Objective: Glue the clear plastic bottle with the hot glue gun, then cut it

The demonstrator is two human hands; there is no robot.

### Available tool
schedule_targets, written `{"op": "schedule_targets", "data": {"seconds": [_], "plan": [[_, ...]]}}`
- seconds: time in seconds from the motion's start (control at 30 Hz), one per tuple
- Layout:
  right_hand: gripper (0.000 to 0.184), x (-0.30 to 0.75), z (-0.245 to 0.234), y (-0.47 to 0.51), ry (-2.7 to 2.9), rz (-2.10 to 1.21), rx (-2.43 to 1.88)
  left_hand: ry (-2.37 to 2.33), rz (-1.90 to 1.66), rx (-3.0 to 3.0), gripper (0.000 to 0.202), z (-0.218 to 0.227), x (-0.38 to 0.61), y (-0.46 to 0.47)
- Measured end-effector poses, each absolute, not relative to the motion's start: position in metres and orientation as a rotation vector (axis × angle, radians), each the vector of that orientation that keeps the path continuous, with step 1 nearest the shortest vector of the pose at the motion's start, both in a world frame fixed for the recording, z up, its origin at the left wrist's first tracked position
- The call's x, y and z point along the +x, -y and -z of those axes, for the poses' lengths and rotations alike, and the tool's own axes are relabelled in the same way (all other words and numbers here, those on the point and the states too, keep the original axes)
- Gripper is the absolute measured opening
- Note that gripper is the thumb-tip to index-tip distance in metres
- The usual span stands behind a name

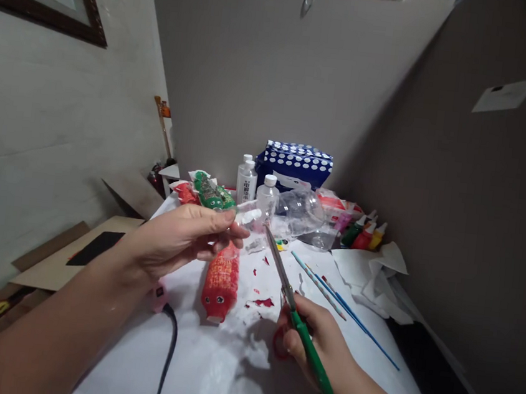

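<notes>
My left hand (183, 239) is raised above the white table (217, 368), its fingers pinched on a small piece of clear plastic (250, 217). My right hand (311, 337) grips a pair of green-handled scissors (293, 313). Their blades point up and to the left, and the tips reach the clear plastic piece. Below my left hand a red painted bottle fish (221, 280) lies on the table, with small red scraps (264, 300) beside it.
Several small white-capped bottles (248, 180), a green painted fish (211, 193), a blue dotted bag (295, 163), clear cut bottle parts (301, 213), paint bottles (365, 233), thin brushes (340, 305), crumpled paper (372, 271). A black cable (169, 350) runs off the front. Grey panels wall the desk.
</notes>
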State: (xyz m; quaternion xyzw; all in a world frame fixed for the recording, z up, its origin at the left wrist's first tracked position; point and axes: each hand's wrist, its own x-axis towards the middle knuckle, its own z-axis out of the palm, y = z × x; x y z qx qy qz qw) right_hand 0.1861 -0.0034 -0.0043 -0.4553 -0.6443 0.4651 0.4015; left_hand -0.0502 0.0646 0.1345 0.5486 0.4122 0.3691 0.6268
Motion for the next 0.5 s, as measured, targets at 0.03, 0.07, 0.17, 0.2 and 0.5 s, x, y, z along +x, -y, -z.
{"op": "schedule_targets", "data": {"seconds": [0.03,0.07,0.17,0.2,0.5], "plan": [[0.035,0.187,0.006,0.004,1.626,-1.202,-1.135,-0.928,-0.867,1.261,0.028,-0.134,-0.049,-0.064],[0.039,0.187,0.007,0.005,1.625,-1.222,-1.122,-0.913,-0.883,1.266,0.026,-0.134,-0.048,-0.063],[0.047,0.187,0.003,0.007,1.641,-1.246,-1.092,-0.888,-0.895,1.299,0.024,-0.134,-0.045,-0.060],[0.048,0.187,0.000,0.007,1.654,-1.246,-1.086,-0.888,-0.893,1.307,0.024,-0.133,-0.044,-0.058],[0.050,0.189,-0.014,0.009,1.735,-1.219,-1.049,-0.968,-0.831,1.433,0.039,-0.137,-0.044,-0.040]]}}
